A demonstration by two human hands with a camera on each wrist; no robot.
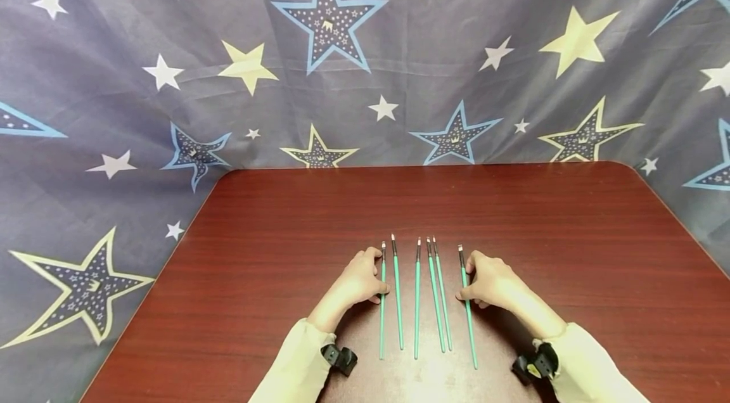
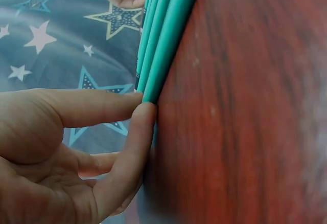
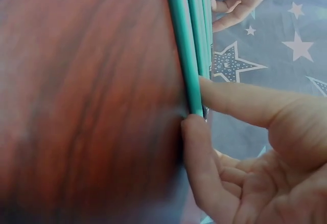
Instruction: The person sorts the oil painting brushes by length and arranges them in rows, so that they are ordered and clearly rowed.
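Observation:
Several slim paintbrushes with turquoise handles lie roughly side by side on the table, bristle ends pointing away from me. My left hand point(image 1: 358, 277) pinches the leftmost paintbrush point(image 1: 382, 330) between thumb and fingers. At the other end of the row, my right hand point(image 1: 495, 281) pinches the rightmost paintbrush point(image 1: 471, 336), which slants slightly. Between the hands are a paintbrush point(image 1: 398, 301), another paintbrush point(image 1: 417, 311) and a close pair of paintbrushes point(image 1: 436, 301). In the left wrist view, thumb and finger meet at a turquoise handle point(image 2: 171, 35); the right wrist view shows a similar pinch on a handle point(image 3: 183, 40).
The reddish-brown wooden table point(image 1: 274, 232) has rounded far corners. Behind it and along its sides hangs a grey star-patterned cloth point(image 1: 399, 35). A small black device point(image 1: 339, 358) is strapped on the left wrist, and another black device point(image 1: 536, 365) on the right.

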